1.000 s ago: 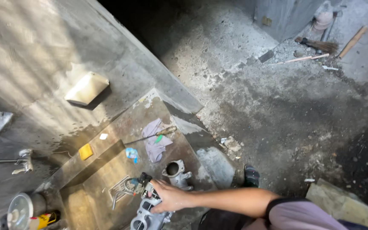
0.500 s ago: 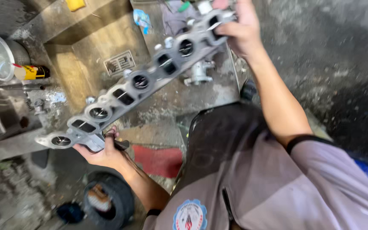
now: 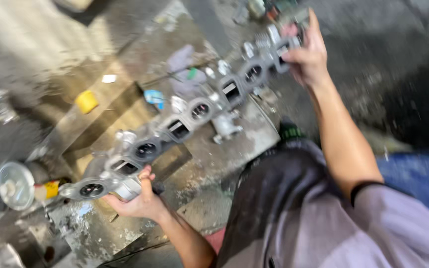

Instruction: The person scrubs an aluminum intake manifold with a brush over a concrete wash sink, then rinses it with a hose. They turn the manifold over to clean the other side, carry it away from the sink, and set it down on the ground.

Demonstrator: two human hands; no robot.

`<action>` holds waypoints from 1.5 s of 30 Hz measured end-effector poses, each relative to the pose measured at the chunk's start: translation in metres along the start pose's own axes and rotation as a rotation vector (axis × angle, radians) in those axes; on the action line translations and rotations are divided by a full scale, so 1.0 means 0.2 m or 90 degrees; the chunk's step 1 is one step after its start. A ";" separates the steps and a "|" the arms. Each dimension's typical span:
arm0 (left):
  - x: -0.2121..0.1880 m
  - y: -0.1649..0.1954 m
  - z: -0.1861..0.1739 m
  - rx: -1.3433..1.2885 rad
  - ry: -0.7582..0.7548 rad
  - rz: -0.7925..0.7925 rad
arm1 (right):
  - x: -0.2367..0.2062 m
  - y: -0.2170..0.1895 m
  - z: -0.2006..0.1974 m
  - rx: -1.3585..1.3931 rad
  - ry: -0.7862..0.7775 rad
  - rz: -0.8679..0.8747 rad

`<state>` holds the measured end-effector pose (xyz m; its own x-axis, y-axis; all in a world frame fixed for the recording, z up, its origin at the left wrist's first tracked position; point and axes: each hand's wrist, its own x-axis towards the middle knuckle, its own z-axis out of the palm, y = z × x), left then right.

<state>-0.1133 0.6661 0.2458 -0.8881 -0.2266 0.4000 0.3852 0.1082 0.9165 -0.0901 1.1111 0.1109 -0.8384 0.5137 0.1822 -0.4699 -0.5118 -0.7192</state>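
I hold a long grey cast-metal manifold (image 3: pixel 189 111) with a row of several round and square ports, lifted above the floor and slanting from lower left to upper right. My left hand (image 3: pixel 137 198) grips its lower left end from underneath. My right hand (image 3: pixel 306 54) clasps the far upper right end. The picture is blurred by motion.
Below lies a wet, dirty concrete floor with a rusty metal plate (image 3: pixel 125 124). A yellow block (image 3: pixel 86 101), blue and purple rags (image 3: pixel 182 62), a small metal housing (image 3: pixel 227 126) and a round silver disc (image 3: pixel 15 184) lie around. My dark trousers (image 3: pixel 284 198) fill the lower right.
A second ago my right hand reached down among parts on the floor. Half a second ago both hands held the manifold; since then it has stayed lifted while the view shifted.
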 end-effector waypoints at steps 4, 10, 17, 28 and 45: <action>-0.15 -0.03 0.17 0.011 -0.023 -0.070 | -0.19 -0.07 -0.34 0.027 0.145 0.185; -0.34 0.05 0.70 -0.049 -0.038 -0.171 | 0.34 -0.23 -0.63 -0.079 0.187 0.071; -0.44 -0.05 1.57 -0.073 -0.001 -0.298 | 0.96 -0.45 -1.26 -0.065 0.071 0.177; -0.51 -0.21 2.05 0.019 0.030 -0.444 | 1.05 -0.44 -1.83 -0.006 0.158 0.312; -0.71 -0.28 1.97 0.049 0.057 -0.538 | 0.83 -0.44 -1.94 -0.099 0.186 0.394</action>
<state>-0.1074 1.0737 0.1348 -0.8449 -0.3361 -0.4162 -0.4192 -0.0674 0.9054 -0.0803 1.5097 -0.0556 -0.8204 0.3342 -0.4639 0.1338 -0.6766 -0.7241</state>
